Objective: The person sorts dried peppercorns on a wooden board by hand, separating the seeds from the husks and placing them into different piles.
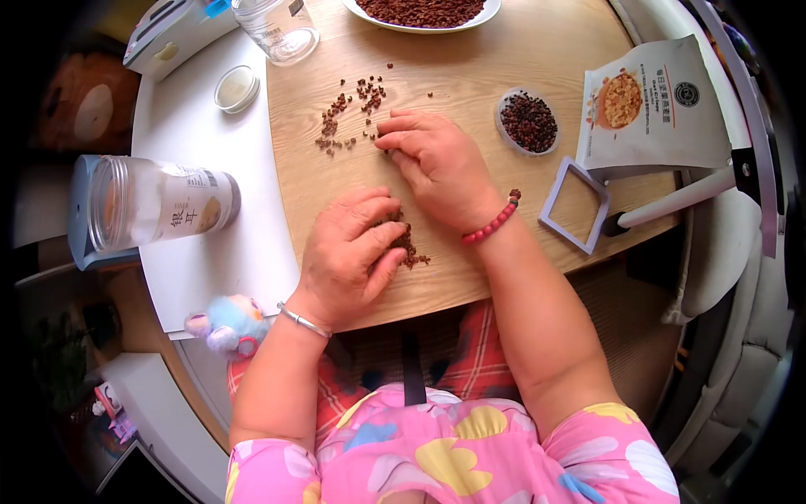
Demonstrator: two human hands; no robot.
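Observation:
My left hand rests at a small pile of reddish-brown peppercorns near the table's front edge. Its fingers are bent and its thumb stands apart from them, with peppercorns showing at the gap. Farther forward, my right hand has its thumb and fingertips pressed together low over the wood. Whatever lies in that pinch is mostly hidden by the fingers. Just left of those fingertips, more peppercorns are scattered loosely. A small clear dish of dark peppercorns sits to the right of my right hand.
A white plate heaped with peppercorns stands at the far edge. Around the wooden table are an open clear jar, a lid, a labelled jar, a food pouch, a lilac frame and a plush toy.

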